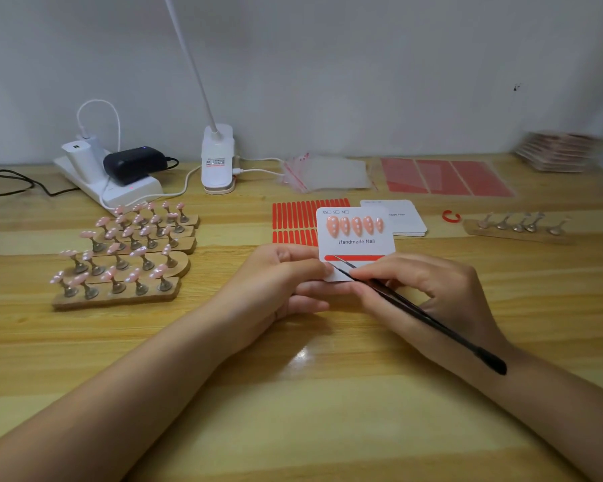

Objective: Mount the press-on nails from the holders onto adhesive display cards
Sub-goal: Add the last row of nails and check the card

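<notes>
A white "Handmade Nail" display card (pixel 356 243) carries a row of several pink press-on nails (pixel 355 225) and, lower down, a red adhesive strip (pixel 353 258). My left hand (pixel 282 276) pinches the card's lower left corner. My right hand (pixel 429 290) grips black tweezers (pixel 411 309), whose tips rest at the left end of the red strip. Wooden holders (pixel 126 259) with several pink nails on metal stands sit at the left. A holder with bare stands (pixel 519 226) lies at the right.
Behind the card lie a sheet of red adhesive strips (pixel 296 217), a stack of blank cards (pixel 406 219), clear bags (pixel 328 173) and red sheets (pixel 446 177). A clip lamp (pixel 217 161), power strip with chargers (pixel 112 175) and a red ring (pixel 450 216) stand farther back.
</notes>
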